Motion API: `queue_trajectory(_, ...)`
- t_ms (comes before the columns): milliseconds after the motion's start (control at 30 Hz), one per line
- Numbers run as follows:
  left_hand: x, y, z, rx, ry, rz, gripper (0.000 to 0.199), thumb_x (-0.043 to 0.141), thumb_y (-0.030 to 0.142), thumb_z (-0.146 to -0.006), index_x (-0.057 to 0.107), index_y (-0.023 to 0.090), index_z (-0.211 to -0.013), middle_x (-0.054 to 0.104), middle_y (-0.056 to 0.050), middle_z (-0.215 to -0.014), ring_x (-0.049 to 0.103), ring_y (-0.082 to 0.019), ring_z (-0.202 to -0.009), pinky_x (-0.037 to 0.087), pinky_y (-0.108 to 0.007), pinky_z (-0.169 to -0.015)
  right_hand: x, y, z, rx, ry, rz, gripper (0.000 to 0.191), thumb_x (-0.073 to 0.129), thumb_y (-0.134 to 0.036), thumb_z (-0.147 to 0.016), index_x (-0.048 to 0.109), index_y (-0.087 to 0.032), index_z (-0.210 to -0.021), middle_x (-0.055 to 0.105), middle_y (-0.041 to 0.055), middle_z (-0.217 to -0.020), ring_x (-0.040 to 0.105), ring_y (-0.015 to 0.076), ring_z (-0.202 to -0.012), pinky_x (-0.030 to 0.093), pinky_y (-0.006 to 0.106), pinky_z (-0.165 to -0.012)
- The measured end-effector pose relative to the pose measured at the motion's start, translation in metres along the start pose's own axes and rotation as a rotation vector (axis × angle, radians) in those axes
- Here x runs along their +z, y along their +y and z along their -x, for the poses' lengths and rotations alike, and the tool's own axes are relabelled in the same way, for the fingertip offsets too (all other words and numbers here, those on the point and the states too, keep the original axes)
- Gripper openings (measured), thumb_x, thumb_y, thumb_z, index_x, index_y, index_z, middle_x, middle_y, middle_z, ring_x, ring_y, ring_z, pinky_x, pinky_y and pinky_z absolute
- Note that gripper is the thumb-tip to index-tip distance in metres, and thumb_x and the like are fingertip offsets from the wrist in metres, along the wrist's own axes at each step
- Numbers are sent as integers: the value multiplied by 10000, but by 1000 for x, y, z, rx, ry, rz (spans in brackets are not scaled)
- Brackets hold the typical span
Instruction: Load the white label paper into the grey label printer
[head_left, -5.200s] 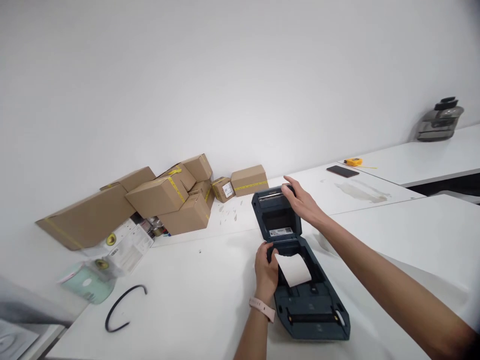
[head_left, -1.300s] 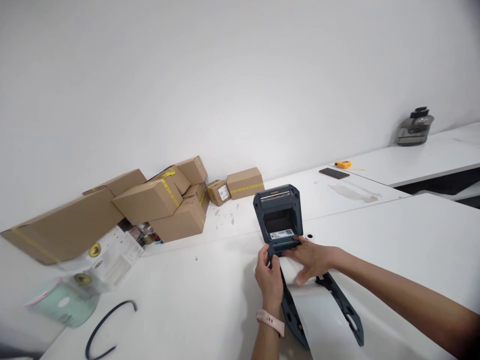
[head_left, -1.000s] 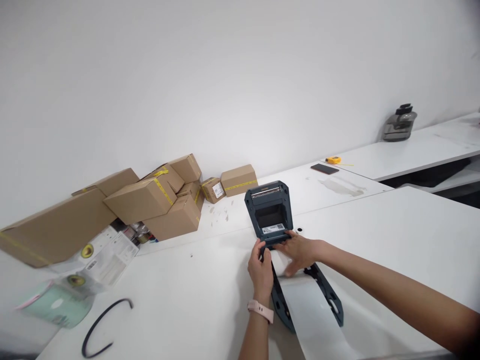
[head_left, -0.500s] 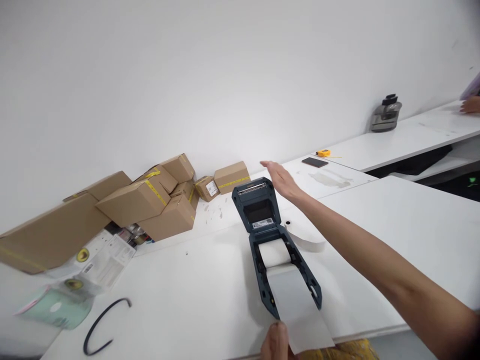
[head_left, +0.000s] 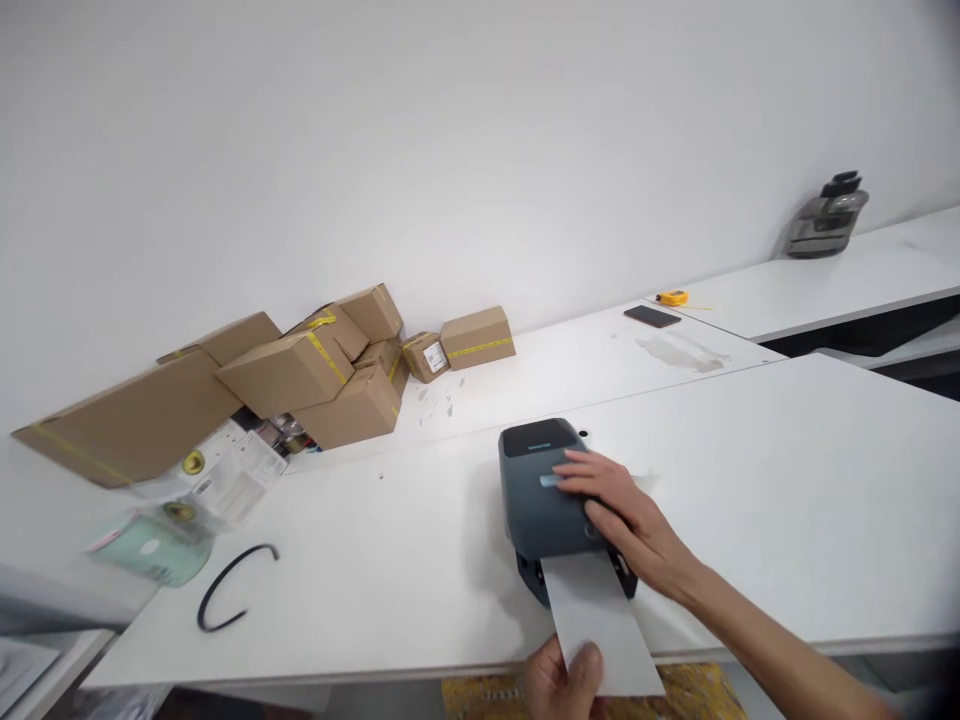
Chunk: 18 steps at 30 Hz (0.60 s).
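A dark blue-grey label printer [head_left: 544, 510] stands near the front edge of the white table [head_left: 390, 590], its lid lowered, with a small gap showing at the front. A white paper strip [head_left: 604, 615] comes out of its front and hangs over the table edge. My left hand [head_left: 562, 680] pinches this strip near its lower left side, thumb on top. My right hand [head_left: 626, 510] lies on the lid's right side with its fingers spread, holding nothing.
Cardboard boxes [head_left: 285, 375] are piled at the back left. Nearer are plastic packets [head_left: 161, 548] and a black curved strip [head_left: 217, 590]. A phone [head_left: 652, 316], a yellow tape measure [head_left: 673, 298] and a dark translucent container [head_left: 827, 220] stand at the back right.
The printer lid has swung down from upright over the paper roll. My right hand has come down from behind the lid onto its top. The view has shifted a little.
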<state>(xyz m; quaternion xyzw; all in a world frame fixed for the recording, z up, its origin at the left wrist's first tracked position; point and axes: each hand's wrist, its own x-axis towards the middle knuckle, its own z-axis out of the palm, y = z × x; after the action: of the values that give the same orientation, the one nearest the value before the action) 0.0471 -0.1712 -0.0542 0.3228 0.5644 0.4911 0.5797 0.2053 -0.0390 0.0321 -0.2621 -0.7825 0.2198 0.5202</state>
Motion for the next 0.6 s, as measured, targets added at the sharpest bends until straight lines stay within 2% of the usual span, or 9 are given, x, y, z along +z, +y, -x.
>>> queue_trajectory(100,2,-5,-1,29,5,-5,708,743,809,-542,755,138,-766,631,-38,-549,484,-107,-444,462,-249,-447,18,7,40,75,25,18,320,478,-238,-993,655,-358,-1231,642,23,-1361,430,280,-1410,297,542,-1174)
queue_trajectory(167,1,-11,-2,43,20,-2,711,725,819,-558,744,137,-757,595,-22,-523,446,-94,-433,428,-240,-434,30,9,55,214,105,-20,314,509,-307,-984,637,-357,-1267,518,31,-1501,368,302,-1452,334,548,-1161)
queue_trajectory(267,-4,-12,-1,118,199,-16,690,697,827,-589,694,159,-761,597,-20,-582,514,-121,-512,458,-243,-499,43,7,67,519,278,-138,511,583,-458,-931,489,-349,-1421,341,54,-1619,303,323,-1488,349,558,-1161)
queue_trajectory(333,-9,0,-2,194,385,-39,697,659,825,-641,679,178,-900,688,-73,-813,644,-192,-747,522,-262,-640,49,6,71,705,343,-229,688,608,-553,-885,375,-336,-1496,342,84,-1618,321,327,-1483,356,554,-1162)
queue_trajectory(400,-11,21,-5,250,480,-50,763,606,805,-719,626,197,-1180,668,-136,-1206,627,-264,-1126,534,-288,-847,51,6,72,831,345,-295,821,614,-628,-841,310,-304,-1531,356,119,-1608,351,336,-1469,376,545,-1153)
queue_trajectory(433,-10,33,-8,263,469,-44,805,584,787,-756,558,209,-1316,580,-147,-1384,534,-280,-1296,502,-300,-959,52,6,73,871,333,-315,867,617,-654,-822,294,-290,-1539,358,133,-1606,361,342,-1463,385,544,-1148)
queue_trajectory(500,-6,55,-16,224,376,-25,880,605,732,-789,397,234,-1484,389,-133,-1582,349,-281,-1467,434,-308,-1075,51,7,72,911,312,-339,922,621,-674,-802,262,-279,-1554,356,146,-1606,372,351,-1457,398,546,-1137)
queue_trajectory(533,-4,64,-21,187,297,0,910,628,696,-799,333,232,-1525,333,-129,-1618,313,-281,-1489,424,-309,-1093,51,7,72,920,312,-344,930,622,-673,-801,249,-285,-1559,361,146,-1604,382,353,-1452,413,547,-1124)
queue_trajectory(600,1,74,-29,122,163,68,942,661,628,-816,255,217,-1559,315,-141,-1628,359,-294,-1469,451,-313,-1078,50,7,73,934,312,-352,920,622,-660,-809,234,-307,-1565,372,137,-1601,406,355,-1437,450,542,-1093)
